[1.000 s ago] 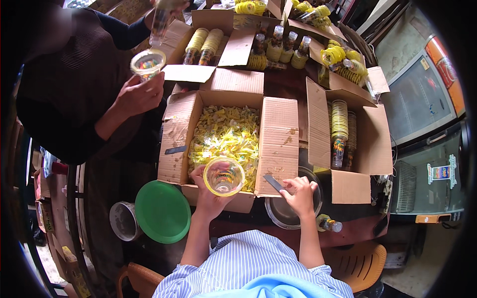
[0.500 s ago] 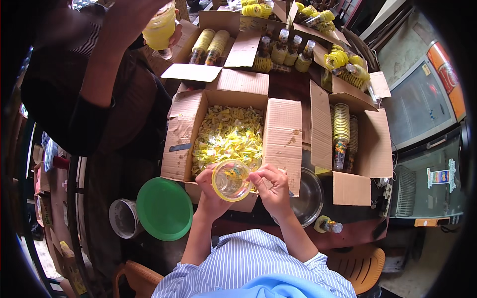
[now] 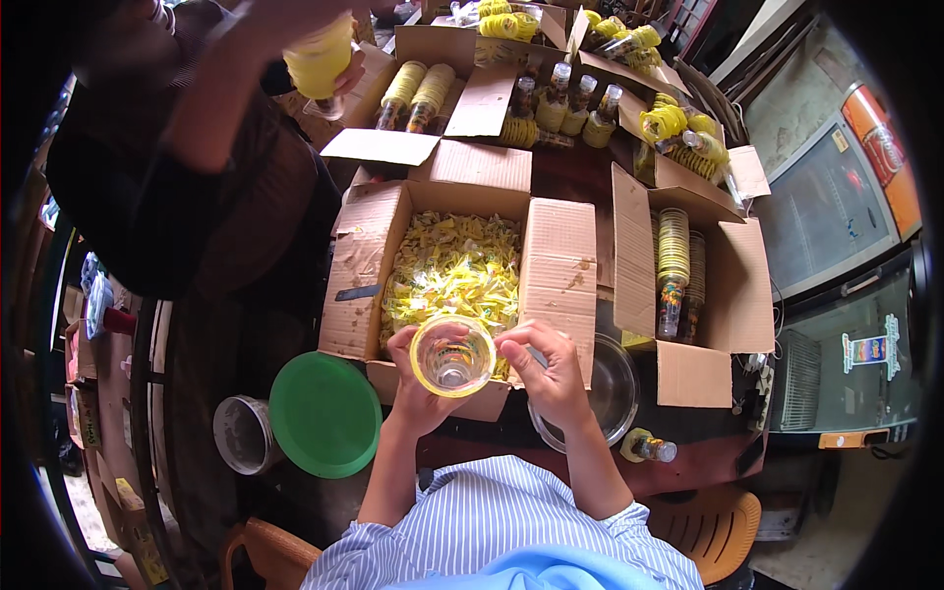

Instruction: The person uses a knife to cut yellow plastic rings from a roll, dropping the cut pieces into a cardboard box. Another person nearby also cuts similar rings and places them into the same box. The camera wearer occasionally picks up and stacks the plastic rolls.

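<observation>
My left hand (image 3: 418, 393) is wrapped round a clear plastic cup (image 3: 453, 360) with a yellow rim and a coloured print on its side. The cup's mouth faces up toward me. Close by the right side of the rim, my right hand (image 3: 551, 374) has thumb and forefinger pinched together; what lies between them, if anything, is too small to make out. Just beyond the cup stands an open cardboard box (image 3: 559, 275), full of small, crumpled yellow and clear plastic pieces (image 3: 457, 265).
On the right, another carton (image 3: 737, 285) holds stacked cups (image 3: 674, 256). A clear round bowl (image 3: 615, 393) and a small bottle-shaped item (image 3: 649, 445) lie near my right arm. A green lid (image 3: 325, 414) leans by a white bucket (image 3: 246, 434). A co-worker's arm (image 3: 211, 108) holds yellow-rimmed cups (image 3: 321, 61).
The cup has tilted so that its inside shows more directly, and it has shifted slightly left. My right fingers have drawn slightly away from it. The co-worker's arm has moved and is blurred.
</observation>
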A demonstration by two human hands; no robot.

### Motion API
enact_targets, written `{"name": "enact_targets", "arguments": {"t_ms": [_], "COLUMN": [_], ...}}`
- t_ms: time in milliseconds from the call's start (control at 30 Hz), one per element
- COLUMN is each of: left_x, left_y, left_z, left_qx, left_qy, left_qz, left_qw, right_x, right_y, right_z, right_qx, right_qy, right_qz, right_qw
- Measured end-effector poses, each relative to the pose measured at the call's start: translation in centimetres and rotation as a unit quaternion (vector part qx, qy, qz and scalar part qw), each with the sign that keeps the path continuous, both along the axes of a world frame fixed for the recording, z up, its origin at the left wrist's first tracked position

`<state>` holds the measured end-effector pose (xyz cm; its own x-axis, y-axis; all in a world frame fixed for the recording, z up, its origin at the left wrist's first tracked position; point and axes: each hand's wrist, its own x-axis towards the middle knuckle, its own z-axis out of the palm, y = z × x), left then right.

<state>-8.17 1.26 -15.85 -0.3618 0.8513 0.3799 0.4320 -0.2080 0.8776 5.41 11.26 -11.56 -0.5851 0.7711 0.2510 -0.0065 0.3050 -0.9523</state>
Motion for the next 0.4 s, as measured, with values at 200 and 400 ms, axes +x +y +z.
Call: {"name": "enact_targets", "arguments": {"t_ms": [200, 400], "left_x": [1.1, 0.7], "left_y": [0.6, 0.3], "left_z": [-0.5, -1.5], "left_qx": [0.052, 0.021], "left_qy": [-0.011, -0.062], "left_qz": [0.055, 0.017], "left_qw": [0.997, 0.998], "right_x": [0.1, -0.4], "right_y": [-0.9, -0.5], "right_z": [0.7, 0.2], "right_qx": [0.022, 0.153], "right_qy": [-0.07, -0.077], "right_qz": [-0.026, -0.08], "right_qw": [0.997, 0.982]}}
